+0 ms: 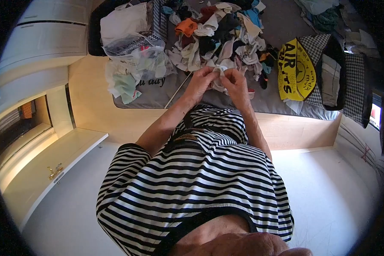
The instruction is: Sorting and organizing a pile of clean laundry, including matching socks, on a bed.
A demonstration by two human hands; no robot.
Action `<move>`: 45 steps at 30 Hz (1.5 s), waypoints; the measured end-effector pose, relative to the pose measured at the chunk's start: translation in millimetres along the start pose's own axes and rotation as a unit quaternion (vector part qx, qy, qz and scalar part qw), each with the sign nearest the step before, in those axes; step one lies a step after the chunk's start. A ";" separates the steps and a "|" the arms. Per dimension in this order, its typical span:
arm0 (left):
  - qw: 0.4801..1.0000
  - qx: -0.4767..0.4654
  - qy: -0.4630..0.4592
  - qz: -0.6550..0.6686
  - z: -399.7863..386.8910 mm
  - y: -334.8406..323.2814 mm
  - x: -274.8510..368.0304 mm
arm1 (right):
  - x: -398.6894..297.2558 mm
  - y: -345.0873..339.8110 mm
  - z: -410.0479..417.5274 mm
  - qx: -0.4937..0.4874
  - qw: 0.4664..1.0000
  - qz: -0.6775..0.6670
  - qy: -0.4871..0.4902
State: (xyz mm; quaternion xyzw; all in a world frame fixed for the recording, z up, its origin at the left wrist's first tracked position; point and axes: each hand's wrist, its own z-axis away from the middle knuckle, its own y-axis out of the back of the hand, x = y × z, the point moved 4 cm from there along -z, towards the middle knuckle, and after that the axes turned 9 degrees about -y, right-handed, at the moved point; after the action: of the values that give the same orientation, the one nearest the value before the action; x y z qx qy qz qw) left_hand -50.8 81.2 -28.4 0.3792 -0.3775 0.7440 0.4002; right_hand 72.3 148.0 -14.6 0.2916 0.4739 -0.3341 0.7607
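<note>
My left hand [204,80] and my right hand [235,84] meet before my waist, their fingers shut on a small white cloth item [220,68], possibly a sock. The lower part of what they hold blends into the pile behind. Just beyond them, a heap of mixed socks and small garments [211,48] covers the middle of a grey padded mattress [275,19]. An orange sock [186,27] lies on the heap's left side. Dark, white, beige and blue pieces are tangled around it.
To the left, clear zip bags [132,51] with cloth lie beside a black box with folded white fabric [124,22]. At right stand a yellow printed bag [296,70] and a houndstooth fabric box [355,86]. A cabinet door [60,160] hangs open at lower left.
</note>
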 end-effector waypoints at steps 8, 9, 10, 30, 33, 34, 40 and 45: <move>0.981 0.029 0.062 0.183 0.9 8.0 -22.0 | 5.0 -2.4 5.3 0.083 0.986 0.145 0.006; 0.981 0.028 0.062 0.183 0.9 8.2 -21.5 | 6.9 0.4 6.5 0.105 0.983 0.153 0.017; 0.967 0.017 0.034 0.250 0.4 7.8 -18.3 | 11.7 3.0 6.4 0.106 0.982 0.153 0.016; 0.974 -0.130 0.047 0.182 12.3 -9.5 -3.1 | 27.6 6.6 -11.1 -0.027 0.920 -0.355 -0.162; 0.963 -0.115 -0.006 0.245 8.1 -7.6 -6.3 | 20.8 10.8 -11.7 -0.035 0.956 -0.274 -0.099; 0.962 -0.116 -0.005 0.245 8.4 -7.6 -5.9 | 18.1 13.4 -11.5 -0.025 0.978 -0.199 -0.061; 0.941 -0.151 -0.014 0.301 5.9 -12.8 0.3 | -4.1 9.4 -4.0 0.135 0.934 0.055 0.325; 0.847 -0.263 0.111 0.449 26.0 -40.8 4.6 | 5.0 -5.9 -18.2 -0.023 1.000 0.015 0.003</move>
State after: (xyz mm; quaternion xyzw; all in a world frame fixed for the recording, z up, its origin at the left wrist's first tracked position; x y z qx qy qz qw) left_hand -9.9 76.2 -2.7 -0.0362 -0.6411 0.7524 0.1469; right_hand 59.7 157.1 -26.8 0.2822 0.4793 -0.3110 0.7707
